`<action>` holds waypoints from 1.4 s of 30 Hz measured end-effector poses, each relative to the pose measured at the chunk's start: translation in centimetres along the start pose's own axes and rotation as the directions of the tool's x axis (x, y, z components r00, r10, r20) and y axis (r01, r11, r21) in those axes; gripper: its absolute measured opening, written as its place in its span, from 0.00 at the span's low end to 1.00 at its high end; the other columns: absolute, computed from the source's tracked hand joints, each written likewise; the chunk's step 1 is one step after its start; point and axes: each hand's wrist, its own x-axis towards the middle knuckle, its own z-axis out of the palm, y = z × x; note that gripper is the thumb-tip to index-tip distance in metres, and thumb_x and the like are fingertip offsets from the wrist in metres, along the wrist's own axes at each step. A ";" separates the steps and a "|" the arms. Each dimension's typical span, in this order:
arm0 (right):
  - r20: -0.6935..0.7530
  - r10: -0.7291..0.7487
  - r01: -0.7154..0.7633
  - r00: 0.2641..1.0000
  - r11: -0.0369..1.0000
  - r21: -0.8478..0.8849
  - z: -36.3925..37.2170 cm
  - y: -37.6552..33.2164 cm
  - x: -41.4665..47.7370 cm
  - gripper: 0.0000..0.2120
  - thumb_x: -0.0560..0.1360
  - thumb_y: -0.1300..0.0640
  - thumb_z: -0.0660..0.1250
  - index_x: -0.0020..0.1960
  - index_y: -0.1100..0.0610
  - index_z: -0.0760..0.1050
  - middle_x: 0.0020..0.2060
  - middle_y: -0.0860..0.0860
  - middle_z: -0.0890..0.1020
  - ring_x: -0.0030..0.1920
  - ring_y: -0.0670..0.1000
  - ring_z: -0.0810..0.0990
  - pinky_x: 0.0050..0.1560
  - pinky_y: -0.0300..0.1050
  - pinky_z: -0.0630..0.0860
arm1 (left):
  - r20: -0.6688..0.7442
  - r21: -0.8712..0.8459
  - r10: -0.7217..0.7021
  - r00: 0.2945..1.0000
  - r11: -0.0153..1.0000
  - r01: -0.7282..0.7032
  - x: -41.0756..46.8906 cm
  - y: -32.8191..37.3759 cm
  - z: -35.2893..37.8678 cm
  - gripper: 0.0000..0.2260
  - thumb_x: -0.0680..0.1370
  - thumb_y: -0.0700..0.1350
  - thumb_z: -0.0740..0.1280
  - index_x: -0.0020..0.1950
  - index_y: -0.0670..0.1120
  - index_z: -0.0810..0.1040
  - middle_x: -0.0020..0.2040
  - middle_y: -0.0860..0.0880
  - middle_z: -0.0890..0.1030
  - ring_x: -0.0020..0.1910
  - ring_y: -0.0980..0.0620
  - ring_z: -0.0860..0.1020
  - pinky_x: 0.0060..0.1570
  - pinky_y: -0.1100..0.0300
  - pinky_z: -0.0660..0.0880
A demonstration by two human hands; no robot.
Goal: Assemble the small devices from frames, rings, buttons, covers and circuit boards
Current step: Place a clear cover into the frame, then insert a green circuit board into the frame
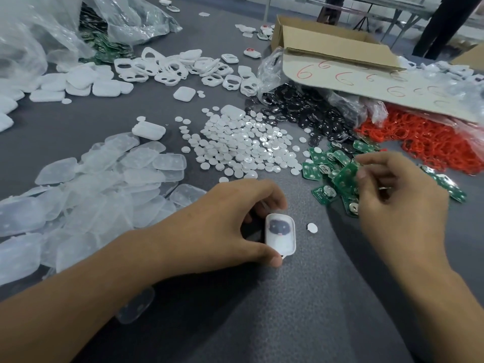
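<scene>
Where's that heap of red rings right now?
The red rings lie at the far right of the table in the head view, spilling from under the cardboard flap, just beyond the green circuit boards and the right hand.

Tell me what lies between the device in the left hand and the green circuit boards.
Head view: one loose white button on the grey table, between the device and the circuit boards.
</scene>
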 end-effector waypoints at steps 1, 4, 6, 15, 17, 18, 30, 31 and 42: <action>0.006 0.027 -0.028 1.000 0.994 0.103 0.0 0.0 0.0 0.09 0.78 0.61 0.68 0.53 0.47 0.81 0.40 0.42 0.83 0.41 0.43 0.83 0.45 0.45 0.80 | -0.001 -0.008 -0.005 1.000 1.000 0.005 0.0 0.0 -0.1 0.27 0.66 0.60 0.81 0.60 0.62 0.74 0.56 0.63 0.77 0.58 0.65 0.76 0.51 0.71 0.73; 0.179 0.071 -0.149 0.981 0.867 0.475 0.5 -1.0 -0.5 0.11 0.78 0.64 0.70 0.50 0.49 0.84 0.39 0.48 0.85 0.37 0.47 0.84 0.43 0.39 0.81 | -0.093 -0.145 -0.052 0.994 0.989 0.038 -0.1 0.2 -0.4 0.29 0.64 0.58 0.83 0.62 0.62 0.77 0.56 0.62 0.79 0.57 0.63 0.78 0.49 0.68 0.77; 0.330 0.024 -0.232 0.944 0.759 0.608 0.9 -1.9 -1.2 0.10 0.76 0.65 0.72 0.51 0.52 0.85 0.38 0.49 0.85 0.36 0.48 0.84 0.42 0.37 0.80 | -0.170 -0.331 -0.087 0.982 0.943 0.027 0.2 0.5 -0.5 0.26 0.66 0.54 0.82 0.61 0.57 0.79 0.54 0.57 0.83 0.52 0.59 0.83 0.49 0.64 0.80; 0.430 -0.125 -0.250 0.894 0.658 0.710 1.1 -3.9 -2.6 0.10 0.74 0.68 0.71 0.51 0.57 0.84 0.40 0.55 0.86 0.38 0.54 0.84 0.43 0.43 0.81 | -0.252 -0.634 -0.133 0.958 0.771 -0.059 0.6 0.3 -0.7 0.10 0.71 0.43 0.77 0.52 0.45 0.85 0.48 0.47 0.88 0.50 0.52 0.86 0.50 0.64 0.80; 0.315 -0.182 -0.067 0.931 0.766 0.640 1.0 -4.0 -2.7 0.10 0.74 0.70 0.72 0.48 0.56 0.84 0.42 0.54 0.86 0.40 0.58 0.84 0.42 0.52 0.81 | -0.213 -0.700 -0.147 0.966 0.713 -0.046 0.5 0.1 -0.8 0.12 0.69 0.44 0.79 0.52 0.46 0.85 0.50 0.46 0.88 0.52 0.52 0.86 0.50 0.66 0.79; 0.267 -0.224 0.018 0.937 0.797 0.603 1.1 -4.1 -2.8 0.11 0.74 0.71 0.72 0.48 0.56 0.84 0.43 0.54 0.86 0.42 0.59 0.84 0.42 0.54 0.80 | -0.178 -0.734 -0.157 0.972 0.679 -0.025 0.5 0.1 -0.8 0.14 0.68 0.44 0.80 0.53 0.47 0.85 0.51 0.46 0.87 0.53 0.52 0.86 0.51 0.65 0.79; 0.512 -0.100 -0.381 0.853 0.550 0.743 1.3 -4.3 -2.7 0.12 0.72 0.66 0.74 0.54 0.55 0.82 0.43 0.55 0.85 0.39 0.51 0.84 0.43 0.38 0.79 | -0.185 -0.750 -0.148 0.972 0.661 -0.042 0.5 0.3 -1.0 0.20 0.69 0.36 0.79 0.59 0.46 0.82 0.54 0.47 0.87 0.52 0.49 0.86 0.51 0.63 0.80; 0.512 -0.086 -0.395 0.855 0.532 0.749 1.4 -4.4 -2.7 0.12 0.71 0.65 0.74 0.52 0.54 0.83 0.42 0.54 0.85 0.38 0.50 0.84 0.42 0.37 0.79 | -0.180 -0.752 -0.143 0.973 0.657 -0.043 0.5 0.3 -1.0 0.19 0.69 0.36 0.78 0.59 0.46 0.82 0.54 0.46 0.87 0.53 0.49 0.86 0.52 0.62 0.80; 0.522 0.072 -0.504 0.850 0.400 0.765 1.6 -4.4 -2.8 0.15 0.64 0.56 0.76 0.51 0.55 0.84 0.41 0.52 0.86 0.39 0.46 0.82 0.43 0.35 0.79 | -0.104 -0.717 -0.156 0.982 0.696 0.035 0.4 0.1 -0.9 0.18 0.69 0.35 0.80 0.56 0.51 0.84 0.50 0.46 0.84 0.47 0.51 0.85 0.51 0.61 0.80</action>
